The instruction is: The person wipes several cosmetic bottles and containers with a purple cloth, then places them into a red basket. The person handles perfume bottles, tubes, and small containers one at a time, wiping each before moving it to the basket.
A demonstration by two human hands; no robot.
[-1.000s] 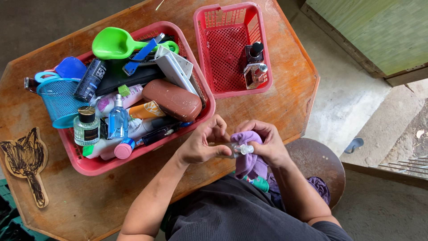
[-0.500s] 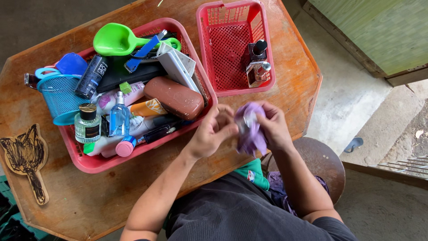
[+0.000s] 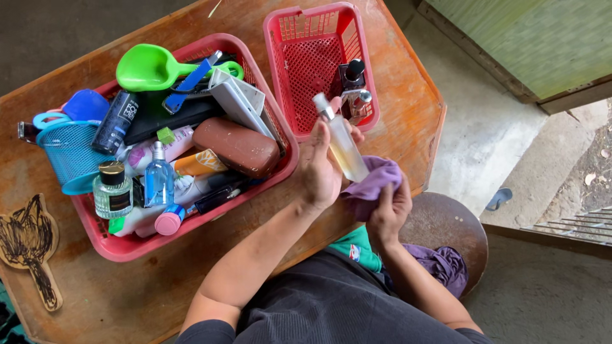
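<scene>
1. The left hand [image 3: 319, 169] held a slim clear spray bottle [image 3: 341, 140] of pale yellowish liquid, its grip clamped around the lower part of the bottle with the fingers wrapped behind it.
2. The bottle was tilted, its silver nozzle end pointing up and to the left, over the bench [image 3: 408, 127] edge, just in front of the small red basket [image 3: 306, 38].
3. The right hand [image 3: 390, 207] had its grip closed on a purple cloth [image 3: 373, 181], which was bunched against the bottom end of the bottle and touching it.
4. The two hands were close together, with the cloth between them.
5. In the small red basket, two dark perfume bottles [image 3: 352, 86] with metal caps stood by the right wall.
6. The large red basket [image 3: 127, 245] sat left of the hands on the bench, crowded with things: a brown oval case [image 3: 237, 146], a green plastic scoop [image 3: 143, 67], a small blue bottle [image 3: 158, 183], a square green-tinted perfume bottle [image 3: 112, 191] with a dark cap, and a pink-capped tube [image 3: 167, 223].
7. A blue mesh cup [image 3: 67, 153] lay on its side at the large basket's left edge.
8. A flat wooden carved piece [image 3: 29, 245] lay on the bench, well apart from the hands, at the far left.
9. A round brown stool [image 3: 446, 223] stood beside the person's right arm, with more purple fabric [image 3: 446, 264] lying on it.
</scene>
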